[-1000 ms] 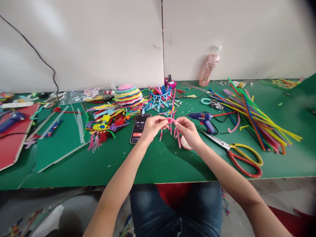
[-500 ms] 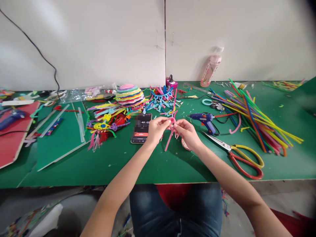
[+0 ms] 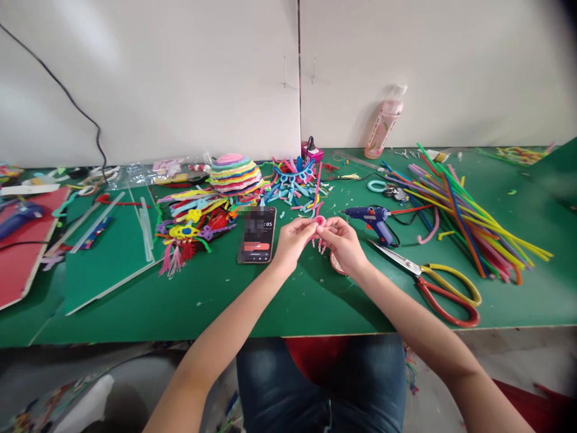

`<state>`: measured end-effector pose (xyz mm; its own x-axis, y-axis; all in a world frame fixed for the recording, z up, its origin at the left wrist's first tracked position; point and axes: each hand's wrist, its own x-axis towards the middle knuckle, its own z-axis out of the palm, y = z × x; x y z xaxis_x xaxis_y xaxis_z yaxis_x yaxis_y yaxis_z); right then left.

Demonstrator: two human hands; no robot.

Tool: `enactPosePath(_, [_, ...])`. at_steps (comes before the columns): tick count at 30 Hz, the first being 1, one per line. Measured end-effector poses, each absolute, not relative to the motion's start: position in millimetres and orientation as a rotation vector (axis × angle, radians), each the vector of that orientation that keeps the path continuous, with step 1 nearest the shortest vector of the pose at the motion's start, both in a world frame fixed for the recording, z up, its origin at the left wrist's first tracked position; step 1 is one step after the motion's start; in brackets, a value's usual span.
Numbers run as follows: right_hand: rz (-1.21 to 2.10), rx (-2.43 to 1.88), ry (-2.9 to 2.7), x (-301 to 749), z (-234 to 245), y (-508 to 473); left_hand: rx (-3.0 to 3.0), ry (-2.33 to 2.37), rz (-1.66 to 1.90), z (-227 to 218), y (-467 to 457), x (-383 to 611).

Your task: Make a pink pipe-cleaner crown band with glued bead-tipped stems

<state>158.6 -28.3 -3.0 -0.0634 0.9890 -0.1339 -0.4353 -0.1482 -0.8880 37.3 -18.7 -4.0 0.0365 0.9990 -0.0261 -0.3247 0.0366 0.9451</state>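
Observation:
Just above the bench, my left hand (image 3: 294, 239) and my right hand (image 3: 343, 242) meet fingertip to fingertip. Both pinch a pink pipe cleaner (image 3: 320, 220), bent into a small loop between the thumbs. A straight length of pink stands up behind the fingers, though I cannot tell whether it belongs to the same piece. Small pink and white strands hang or lie just below the fingertips, partly hidden. A round reddish object (image 3: 336, 263) is half covered by my right hand. Left of my left hand lies a phone (image 3: 257, 236) with a lit screen.
To the right are a blue glue gun (image 3: 377, 221), large scissors (image 3: 421, 275) and a heap of coloured pipe cleaners (image 3: 469, 210). Behind stand a striped rainbow dome (image 3: 235, 174) and a pink bottle (image 3: 383, 127). Glue sticks (image 3: 145, 228) lie left.
My left hand has shifted slightly right, closer to my right hand. The pink tail that pointed down toward me is no longer visible. The loop has become smaller between the fingers.

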Motion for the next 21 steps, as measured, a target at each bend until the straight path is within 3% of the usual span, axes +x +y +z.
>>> enactPosePath(10, [1.456, -0.931, -0.896, 162.6, -1.0, -26.8, 1.083, 1.007, 1.143, -1.6, -21.3, 31.1])
enactPosePath(21, [1.182, -1.001, -0.991, 160.6, -4.3, -29.2, 1.384, 1.11, 1.369, -6.5, -25.3, 34.7])
